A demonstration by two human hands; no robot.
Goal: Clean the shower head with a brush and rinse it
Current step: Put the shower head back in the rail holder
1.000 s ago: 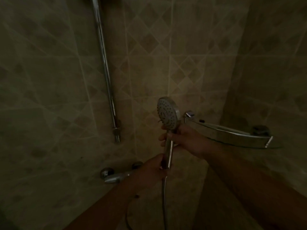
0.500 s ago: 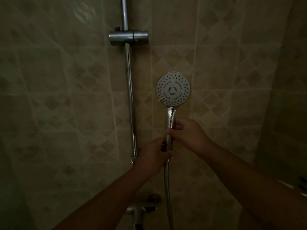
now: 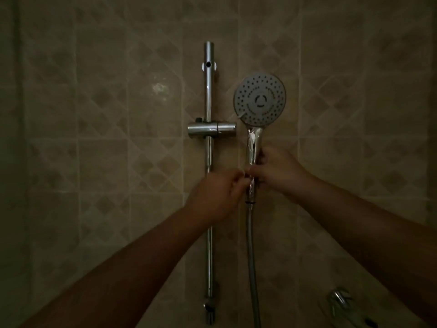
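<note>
Both hands are now carrying the shower head higher, just right of the holder on the rail. Left hand and right hand are gripping its handle, fingers curled round it, hose hanging below.

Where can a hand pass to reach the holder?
Free: the gap between the holder and left hand, left of the handle. Crowded: both hands, right hand included, grip the handle's lower end beside the rail.
</note>
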